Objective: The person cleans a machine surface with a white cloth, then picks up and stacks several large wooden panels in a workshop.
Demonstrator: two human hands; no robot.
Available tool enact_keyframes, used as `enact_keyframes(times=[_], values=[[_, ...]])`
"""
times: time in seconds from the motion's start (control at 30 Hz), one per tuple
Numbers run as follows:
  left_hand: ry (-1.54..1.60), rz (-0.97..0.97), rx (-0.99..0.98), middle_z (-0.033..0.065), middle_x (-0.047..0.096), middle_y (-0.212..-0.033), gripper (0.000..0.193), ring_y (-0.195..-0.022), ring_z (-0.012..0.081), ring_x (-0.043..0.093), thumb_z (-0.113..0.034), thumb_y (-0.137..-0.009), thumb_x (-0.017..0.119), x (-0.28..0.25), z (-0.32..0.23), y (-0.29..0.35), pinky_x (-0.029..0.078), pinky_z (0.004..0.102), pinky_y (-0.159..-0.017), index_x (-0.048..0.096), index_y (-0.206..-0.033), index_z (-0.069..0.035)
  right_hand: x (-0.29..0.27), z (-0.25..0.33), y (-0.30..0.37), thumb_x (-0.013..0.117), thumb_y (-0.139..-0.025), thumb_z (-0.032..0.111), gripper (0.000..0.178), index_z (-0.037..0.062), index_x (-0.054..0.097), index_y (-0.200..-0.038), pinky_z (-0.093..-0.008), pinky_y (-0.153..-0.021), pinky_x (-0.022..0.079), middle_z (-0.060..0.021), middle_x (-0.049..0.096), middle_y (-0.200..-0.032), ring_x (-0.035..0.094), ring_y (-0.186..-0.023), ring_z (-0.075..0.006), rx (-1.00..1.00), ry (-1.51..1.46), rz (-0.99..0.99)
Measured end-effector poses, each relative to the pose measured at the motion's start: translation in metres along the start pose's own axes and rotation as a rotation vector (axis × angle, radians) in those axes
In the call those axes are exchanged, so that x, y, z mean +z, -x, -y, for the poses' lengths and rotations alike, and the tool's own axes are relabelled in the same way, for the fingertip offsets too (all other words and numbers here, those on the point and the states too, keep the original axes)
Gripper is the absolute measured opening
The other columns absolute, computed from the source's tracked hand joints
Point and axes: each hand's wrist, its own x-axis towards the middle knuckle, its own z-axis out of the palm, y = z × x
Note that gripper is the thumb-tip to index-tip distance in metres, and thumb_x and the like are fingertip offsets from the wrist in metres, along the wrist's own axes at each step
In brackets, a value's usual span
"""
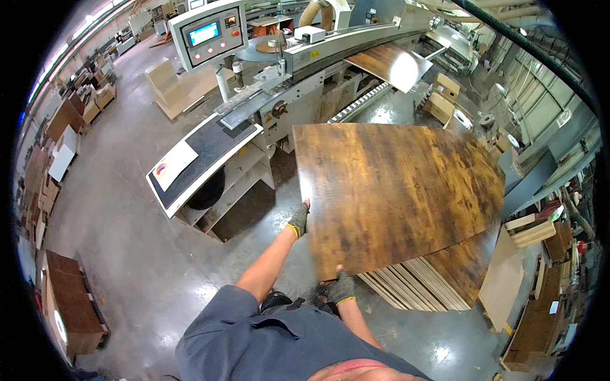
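A large brown wood-grain board (394, 190) lies tilted across the middle, its left part reaching out past a stack of boards (413, 286). My left hand (298, 219), in a grey glove with a yellow cuff, is closed on the board's left edge. My right hand (342, 287), gloved the same way, grips its near edge close to the left corner, thumb on top; the fingers beneath are hidden. Under the board shows another wood-grain board (467, 267), the top of the stack, whose pale edges face me.
Ahead stands a long machine (298, 105) with a control panel (208, 35); another wood-grain board (387, 63) rests at it. A small side table (210, 152) with a paper on it is at left. Brown panels (70, 305) stand far left, and pale boards (502, 279) lean right of the stack.
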Motion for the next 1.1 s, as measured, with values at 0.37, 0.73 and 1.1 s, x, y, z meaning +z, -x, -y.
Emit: enact_keyframes(times=[0.37,0.73,1.1], values=[[-0.902,-0.525,0.112,0.0209,0.068,-0.11,0.064,-0.101,0.0319,0.063,-0.056,-0.096,0.045,-0.163,-0.071,0.144,0.046,0.0407,-0.089,0.065,-0.105,0.005,-0.216,0.076,0.018,0.039,-0.089,0.072,0.084,0.0112,0.035,-0.147,-0.0494,-0.109,0.033,-0.0101,0.034,-0.151,0.036,-0.133,-0.0328,-0.634,0.137,-0.102],[-0.96,-1.212,0.204,0.0261,0.066,-0.089,0.066,-0.086,0.0417,0.062,-0.06,-0.09,0.052,-0.219,-0.048,0.291,0.047,0.0459,-0.078,0.067,-0.095,0.003,-0.168,0.076,0.059,0.062,-0.077,0.043,0.071,0.0103,0.047,-0.139,-0.0491,-0.106,0.039,-0.0122,0.048,-0.14,0.047,-0.124,-0.0362,-0.332,-0.601,0.0],[-0.754,-1.305,0.176,0.0219,0.06,-0.069,0.062,-0.064,0.0355,0.052,-0.057,-0.086,0.062,-0.296,-0.1,0.454,0.042,0.046,-0.065,0.063,-0.077,0.004,-0.007,0.079,0.055,0.068,-0.07,0.03,0.068,0.0044,0.052,-0.13,-0.0493,-0.094,0.047,-0.0153,0.053,-0.128,0.051,-0.115,-0.0364,-0.348,-0.363,-0.061]])
